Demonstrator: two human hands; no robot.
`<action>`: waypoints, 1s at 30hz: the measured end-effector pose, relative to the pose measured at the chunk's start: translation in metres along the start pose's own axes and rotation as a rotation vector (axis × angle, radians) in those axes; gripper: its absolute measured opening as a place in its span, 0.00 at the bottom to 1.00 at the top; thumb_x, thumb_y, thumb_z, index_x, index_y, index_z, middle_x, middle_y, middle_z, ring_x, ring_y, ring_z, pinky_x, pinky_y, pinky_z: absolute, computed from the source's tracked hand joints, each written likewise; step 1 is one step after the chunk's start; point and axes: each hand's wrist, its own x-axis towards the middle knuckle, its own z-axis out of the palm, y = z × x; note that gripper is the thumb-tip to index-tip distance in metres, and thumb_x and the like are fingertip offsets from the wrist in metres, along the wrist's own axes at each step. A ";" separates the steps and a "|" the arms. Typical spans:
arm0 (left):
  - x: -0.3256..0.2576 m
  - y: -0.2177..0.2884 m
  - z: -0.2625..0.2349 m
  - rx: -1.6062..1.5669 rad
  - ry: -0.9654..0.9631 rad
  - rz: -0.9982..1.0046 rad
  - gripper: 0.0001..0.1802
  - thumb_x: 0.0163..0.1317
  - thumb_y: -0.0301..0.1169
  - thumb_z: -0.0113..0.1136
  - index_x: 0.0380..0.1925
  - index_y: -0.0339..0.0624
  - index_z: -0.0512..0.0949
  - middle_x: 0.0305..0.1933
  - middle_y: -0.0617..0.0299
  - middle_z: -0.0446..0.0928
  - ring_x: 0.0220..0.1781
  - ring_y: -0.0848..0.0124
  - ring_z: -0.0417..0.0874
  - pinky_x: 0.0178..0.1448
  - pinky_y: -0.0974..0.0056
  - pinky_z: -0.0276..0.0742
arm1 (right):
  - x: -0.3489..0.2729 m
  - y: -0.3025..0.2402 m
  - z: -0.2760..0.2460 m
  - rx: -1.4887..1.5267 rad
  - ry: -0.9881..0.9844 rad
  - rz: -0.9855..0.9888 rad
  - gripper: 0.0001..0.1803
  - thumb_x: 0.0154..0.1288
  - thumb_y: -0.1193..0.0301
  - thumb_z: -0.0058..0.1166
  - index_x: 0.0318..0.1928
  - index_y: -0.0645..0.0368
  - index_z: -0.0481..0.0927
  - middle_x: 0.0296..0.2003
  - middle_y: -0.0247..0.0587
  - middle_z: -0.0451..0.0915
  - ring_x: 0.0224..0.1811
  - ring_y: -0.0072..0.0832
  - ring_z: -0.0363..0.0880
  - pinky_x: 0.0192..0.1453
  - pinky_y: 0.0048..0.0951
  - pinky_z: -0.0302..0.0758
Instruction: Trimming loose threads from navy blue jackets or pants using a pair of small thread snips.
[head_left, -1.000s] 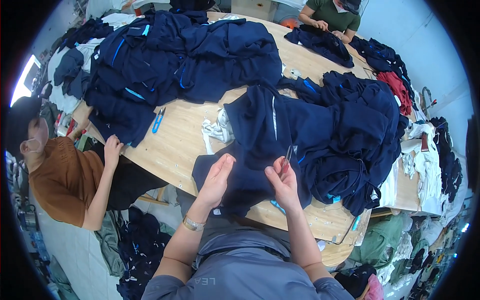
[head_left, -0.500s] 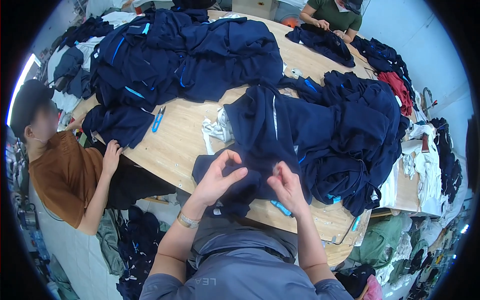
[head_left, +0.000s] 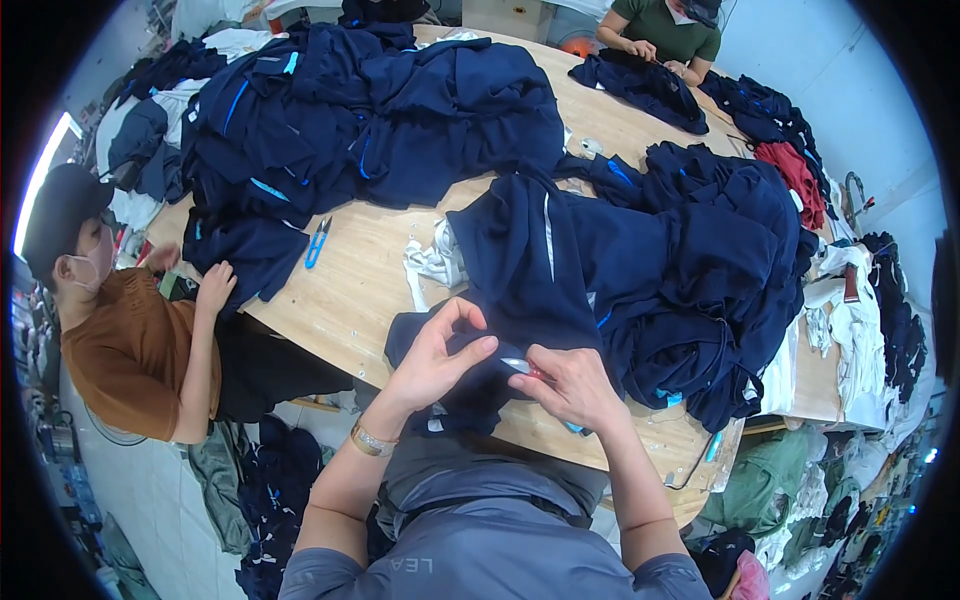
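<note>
My right hand [head_left: 572, 388] is closed round a small pair of thread snips [head_left: 516, 366], with a silvery tip and some red showing between the fingers. Its tip points left at the thumb of my left hand [head_left: 440, 352]. That left hand has its fingers curled and its thumb apart from the forefinger; I make out nothing between them. Both hands are over a dark navy garment [head_left: 500, 345] at the table's near edge. White tape shows along a seam of the navy cloth [head_left: 549, 235] beyond them.
Navy garments pile up on the right [head_left: 700, 230] and at the far left [head_left: 400, 110] of the wooden table [head_left: 350, 270]. Blue thread snips [head_left: 317, 243] and white cloth strips [head_left: 432, 260] lie between. Co-workers sit left [head_left: 140, 340] and far right [head_left: 665, 35], handling navy cloth.
My right hand has turned and moved slightly left and down, bringing the snips' tip beside my left thumb. My left hand has barely moved. The left co-worker's hands have shifted.
</note>
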 end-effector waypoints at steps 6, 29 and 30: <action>0.000 -0.012 -0.001 -0.083 0.044 -0.058 0.08 0.61 0.30 0.55 0.36 0.42 0.67 0.35 0.68 0.65 0.39 0.80 0.64 0.47 0.74 0.62 | -0.002 0.004 0.004 -0.038 0.196 0.033 0.21 0.57 0.56 0.56 0.23 0.58 0.66 0.13 0.39 0.69 0.16 0.36 0.71 0.21 0.30 0.66; -0.003 -0.008 -0.003 -0.447 0.104 -0.452 0.08 0.62 0.34 0.56 0.39 0.46 0.71 0.39 0.71 0.69 0.44 0.83 0.67 0.52 0.75 0.58 | -0.004 0.008 0.024 -0.309 0.360 -0.122 0.19 0.53 0.56 0.59 0.21 0.53 0.66 0.14 0.31 0.66 0.16 0.27 0.68 0.23 0.27 0.59; -0.003 -0.008 -0.003 -0.448 0.104 -0.452 0.08 0.62 0.34 0.56 0.39 0.46 0.71 0.39 0.71 0.69 0.44 0.83 0.67 0.52 0.75 0.58 | -0.004 0.008 0.024 -0.313 0.355 -0.117 0.19 0.53 0.56 0.59 0.20 0.53 0.66 0.14 0.31 0.66 0.16 0.26 0.68 0.23 0.27 0.59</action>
